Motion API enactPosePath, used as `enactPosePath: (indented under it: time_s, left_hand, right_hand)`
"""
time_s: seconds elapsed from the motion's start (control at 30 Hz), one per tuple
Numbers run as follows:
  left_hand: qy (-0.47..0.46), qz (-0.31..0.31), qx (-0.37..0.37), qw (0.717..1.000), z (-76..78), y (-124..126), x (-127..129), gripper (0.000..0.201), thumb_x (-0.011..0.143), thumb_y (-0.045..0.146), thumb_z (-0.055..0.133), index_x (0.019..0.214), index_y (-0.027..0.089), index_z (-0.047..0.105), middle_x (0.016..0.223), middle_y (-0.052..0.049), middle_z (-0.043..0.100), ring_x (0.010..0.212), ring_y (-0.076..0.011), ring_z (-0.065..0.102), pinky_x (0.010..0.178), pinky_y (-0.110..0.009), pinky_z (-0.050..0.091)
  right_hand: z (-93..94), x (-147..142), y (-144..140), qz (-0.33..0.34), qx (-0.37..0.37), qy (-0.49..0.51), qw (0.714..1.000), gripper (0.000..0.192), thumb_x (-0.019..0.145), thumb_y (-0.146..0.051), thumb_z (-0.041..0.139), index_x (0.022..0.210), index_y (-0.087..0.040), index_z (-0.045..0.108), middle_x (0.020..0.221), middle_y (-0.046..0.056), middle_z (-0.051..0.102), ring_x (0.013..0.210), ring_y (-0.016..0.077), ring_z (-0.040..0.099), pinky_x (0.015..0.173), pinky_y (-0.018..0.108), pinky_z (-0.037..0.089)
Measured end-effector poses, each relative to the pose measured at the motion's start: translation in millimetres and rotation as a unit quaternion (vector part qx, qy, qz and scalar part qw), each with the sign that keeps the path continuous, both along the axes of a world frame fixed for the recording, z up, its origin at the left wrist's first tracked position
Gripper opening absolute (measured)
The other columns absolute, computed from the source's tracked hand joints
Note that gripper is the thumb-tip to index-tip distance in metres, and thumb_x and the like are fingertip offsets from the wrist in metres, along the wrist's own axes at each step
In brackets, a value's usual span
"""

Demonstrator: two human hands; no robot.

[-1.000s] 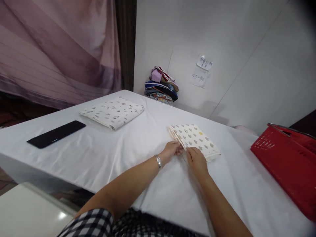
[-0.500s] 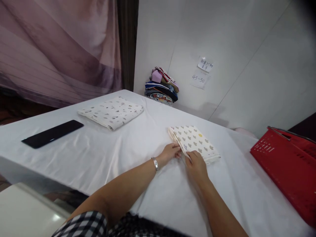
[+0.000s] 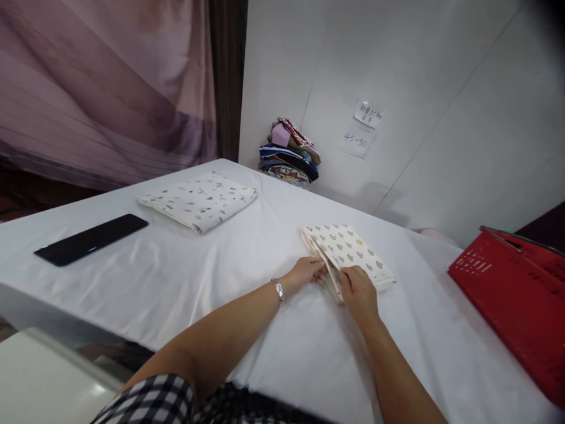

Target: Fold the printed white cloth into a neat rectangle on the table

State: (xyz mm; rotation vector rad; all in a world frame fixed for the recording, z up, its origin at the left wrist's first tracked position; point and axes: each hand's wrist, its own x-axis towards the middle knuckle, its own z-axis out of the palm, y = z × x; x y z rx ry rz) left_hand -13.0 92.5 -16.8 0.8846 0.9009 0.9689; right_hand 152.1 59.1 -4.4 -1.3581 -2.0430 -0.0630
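Observation:
A small folded cream cloth printed with grey shapes lies on the white tablecloth in front of me. My left hand, with a silver watch at the wrist, pinches the cloth's near left edge. My right hand grips the near corner beside it and lifts that edge slightly off the table. A second, larger folded white cloth with small prints rests farther away at the left, away from both hands.
A long black flat object lies at the table's left. A red plastic basket stands at the right edge. A pile of colourful fabrics sits against the white wall, below two paper notes. A pink curtain hangs at left.
My right hand has shifted slightly right and raised the near edge of the small cloth. My left hand has stayed at the same edge.

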Motion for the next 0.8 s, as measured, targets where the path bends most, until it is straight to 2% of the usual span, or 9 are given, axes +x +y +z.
enactPosePath:
  time_s: [0.13,0.27,0.37,0.57,0.73,0.8]
  left_hand:
    - [0.005,-0.002,-0.011,1.000,0.6,0.6,-0.1,0.016,0.085,0.025,0.054,0.082,0.011,0.062,0.073,-0.004,0.063,0.055,-0.0088,0.058,0.056,-0.021,0.049]
    - [-0.007,-0.002,-0.010,1.000,-0.7,0.3,-0.4,0.015,0.084,0.023,0.055,0.082,0.011,0.063,0.074,-0.004,0.064,0.056,-0.0088,0.058,0.057,-0.021,0.048]
    - [-0.013,0.002,-0.009,1.000,-1.9,0.7,-0.2,0.014,0.083,0.023,0.056,0.083,0.011,0.063,0.075,-0.005,0.065,0.057,-0.0086,0.057,0.057,-0.021,0.048]
    - [-0.040,0.042,-0.030,0.998,4.2,0.3,-1.6,0.014,0.084,0.021,0.055,0.081,0.009,0.063,0.082,-0.007,0.065,0.058,-0.0074,0.058,0.057,-0.020,0.047]
    - [-0.064,0.074,-0.033,0.995,18.3,-4.4,0.7,0.011,0.082,0.017,0.055,0.085,0.010,0.063,0.089,-0.008,0.066,0.059,-0.0076,0.059,0.058,-0.020,0.047]
    - [-0.074,0.068,-0.033,0.994,21.7,-6.1,6.3,0.010,0.080,0.015,0.056,0.084,0.010,0.063,0.087,-0.007,0.066,0.060,-0.0083,0.060,0.059,-0.020,0.046]
  right_hand:
    - [0.6,-1.6,-3.1,0.031,-0.045,-0.068,0.996,0.021,0.088,-0.026,0.042,0.087,-0.020,0.062,0.079,0.004,0.058,0.079,0.0179,0.053,0.071,0.028,0.040]
    - [-0.5,-3.7,-6.9,0.005,-0.053,-0.109,0.993,0.017,0.083,-0.030,0.051,0.093,-0.020,0.061,0.085,0.005,0.058,0.082,0.0197,0.053,0.071,0.030,0.040]
    - [-0.3,-3.6,-8.2,-0.001,-0.046,-0.131,0.990,0.017,0.082,-0.025,0.050,0.093,-0.020,0.061,0.085,0.005,0.058,0.083,0.0203,0.052,0.071,0.030,0.039]
    - [-2.2,1.1,-5.9,0.011,-0.057,-0.063,0.996,0.022,0.083,-0.017,0.041,0.094,-0.019,0.060,0.084,0.004,0.059,0.082,0.0185,0.054,0.072,0.029,0.041]
    - [-0.4,3.7,-3.6,0.007,0.019,-0.025,0.999,0.025,0.087,-0.018,0.038,0.097,-0.018,0.060,0.087,0.007,0.059,0.085,0.0195,0.053,0.073,0.031,0.042]
    - [1.1,4.1,-2.8,0.002,0.055,-0.020,0.998,0.025,0.088,-0.018,0.037,0.098,-0.018,0.060,0.089,0.008,0.059,0.086,0.0200,0.053,0.075,0.032,0.043]
